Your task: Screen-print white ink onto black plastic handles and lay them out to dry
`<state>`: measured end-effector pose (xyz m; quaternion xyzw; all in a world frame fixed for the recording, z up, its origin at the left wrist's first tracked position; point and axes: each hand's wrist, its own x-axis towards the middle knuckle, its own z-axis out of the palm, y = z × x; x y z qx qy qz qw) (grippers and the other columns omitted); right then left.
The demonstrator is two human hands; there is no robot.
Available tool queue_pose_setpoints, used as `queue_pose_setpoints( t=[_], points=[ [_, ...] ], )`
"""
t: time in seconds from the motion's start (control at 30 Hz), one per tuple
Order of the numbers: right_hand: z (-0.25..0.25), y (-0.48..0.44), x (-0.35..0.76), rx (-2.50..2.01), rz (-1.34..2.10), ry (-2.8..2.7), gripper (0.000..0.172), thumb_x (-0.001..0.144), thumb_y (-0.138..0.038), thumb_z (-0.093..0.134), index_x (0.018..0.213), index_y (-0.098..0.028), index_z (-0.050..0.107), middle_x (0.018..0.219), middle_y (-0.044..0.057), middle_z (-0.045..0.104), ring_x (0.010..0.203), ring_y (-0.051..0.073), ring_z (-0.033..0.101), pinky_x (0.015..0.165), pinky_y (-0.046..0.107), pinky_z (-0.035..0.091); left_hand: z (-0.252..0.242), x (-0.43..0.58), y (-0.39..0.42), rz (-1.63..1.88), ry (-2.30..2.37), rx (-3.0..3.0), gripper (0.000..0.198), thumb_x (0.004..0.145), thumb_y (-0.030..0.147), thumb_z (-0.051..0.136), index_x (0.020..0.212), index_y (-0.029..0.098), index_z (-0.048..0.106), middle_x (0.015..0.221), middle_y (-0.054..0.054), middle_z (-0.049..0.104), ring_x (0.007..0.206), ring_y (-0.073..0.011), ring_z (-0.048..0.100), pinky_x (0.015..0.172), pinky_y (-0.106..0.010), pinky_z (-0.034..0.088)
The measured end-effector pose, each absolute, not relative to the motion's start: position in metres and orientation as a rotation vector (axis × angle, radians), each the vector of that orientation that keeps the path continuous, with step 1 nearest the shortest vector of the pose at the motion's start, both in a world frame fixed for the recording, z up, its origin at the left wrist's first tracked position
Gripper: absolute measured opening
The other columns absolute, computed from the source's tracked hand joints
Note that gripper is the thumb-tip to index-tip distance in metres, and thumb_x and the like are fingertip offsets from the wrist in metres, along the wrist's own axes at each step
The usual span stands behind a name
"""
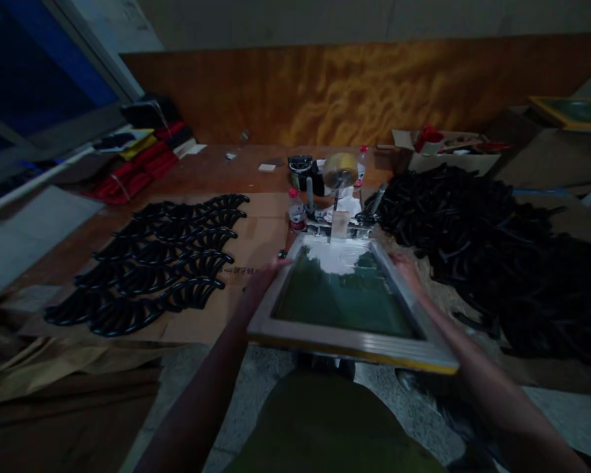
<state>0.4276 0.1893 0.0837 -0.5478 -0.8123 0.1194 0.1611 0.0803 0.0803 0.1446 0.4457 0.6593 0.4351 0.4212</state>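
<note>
A screen-printing frame [335,338] with pale metal edges tilts up in front of me. Its green mesh [342,301] carries a patch of white ink [335,255] at the far end. My left hand [266,274] grips the frame's left side, and my right hand [406,270] holds the right side. Fingers of both hands are partly hidden by the frame and blurred. At the frame's far end is a metal clamp [339,226] with two upright posts.
Glossy black curved pieces [162,299] lie in rows on cardboard [266,230] at left. A heap of black pieces [453,223] covers the right side. A red-capped bottle [296,213], a black tub [300,172] and a tape roll [339,171] stand near the clamp. Red cloth [152,167] is stacked back left.
</note>
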Motion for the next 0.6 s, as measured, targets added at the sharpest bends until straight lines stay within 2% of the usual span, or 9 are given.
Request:
queue_pose_setpoints(
  t=[0.1,0.2,0.27,0.33,0.4,0.5,0.6],
  points=[
    [0.105,0.220,0.419,-1.511,0.204,-2.233,0.039,0.089,-0.020,0.049,0.125,-0.015,0.063,0.125,0.016,0.063,0.117,0.031,0.055,0.100,0.045,0.045,0.111,0.081,0.058,0.947,1.717,1.150,0.044,0.087,0.049,0.053,0.120,0.024,0.071,0.128,-0.005,0.068,0.125,-0.0293,0.058,0.110,-0.042,0.041],
    [0.120,0.240,0.372,-1.332,0.114,-2.365,0.053,0.084,-0.018,0.059,0.137,-0.011,0.051,0.141,0.020,0.050,0.127,0.032,0.046,0.104,0.044,0.041,0.079,0.088,0.052,0.910,1.717,1.111,0.055,0.086,0.040,0.055,0.137,0.020,0.058,0.140,-0.008,0.060,0.134,-0.0281,0.051,0.114,-0.041,0.037],
    [0.124,0.244,0.338,-1.338,0.124,-2.530,0.045,0.085,-0.015,0.056,0.130,-0.012,0.055,0.131,0.020,0.056,0.120,0.030,0.051,0.097,0.040,0.044,0.061,0.092,0.052,0.927,1.695,1.114,0.059,0.087,0.038,0.053,0.142,0.017,0.052,0.145,-0.009,0.055,0.138,-0.0269,0.046,0.117,-0.041,0.033],
    [0.121,0.241,0.316,-1.445,0.171,-2.673,0.032,0.088,-0.012,0.050,0.117,-0.013,0.061,0.115,0.017,0.064,0.105,0.027,0.059,0.086,0.034,0.046,0.049,0.093,0.053,0.953,1.682,1.130,0.058,0.088,0.038,0.052,0.142,0.017,0.051,0.148,-0.010,0.052,0.141,-0.0271,0.043,0.118,-0.042,0.031],
    [0.115,0.229,0.310,-1.503,0.199,-2.765,0.027,0.088,-0.010,0.046,0.108,-0.013,0.063,0.107,0.016,0.067,0.095,0.025,0.062,0.079,0.031,0.046,0.042,0.092,0.054,0.957,1.681,1.116,0.056,0.088,0.040,0.053,0.140,0.020,0.054,0.146,-0.009,0.054,0.139,-0.0283,0.045,0.117,-0.044,0.033],
    [0.107,0.200,0.324,-1.270,0.173,-2.919,0.025,0.085,-0.009,0.048,0.104,-0.013,0.063,0.105,0.015,0.067,0.096,0.024,0.061,0.079,0.030,0.044,0.040,0.091,0.053,0.953,1.685,1.063,0.055,0.087,0.042,0.056,0.139,0.023,0.056,0.141,-0.008,0.060,0.134,-0.0296,0.051,0.114,-0.044,0.038],
    [0.108,0.176,0.346,-0.903,0.195,-3.062,0.025,0.082,-0.007,0.051,0.103,-0.013,0.063,0.102,0.013,0.067,0.098,0.024,0.059,0.082,0.031,0.043,0.042,0.091,0.051,0.946,1.677,1.070,0.056,0.088,0.043,0.055,0.140,0.022,0.054,0.143,-0.008,0.058,0.136,-0.0284,0.049,0.115,-0.042,0.036]
  ],
)
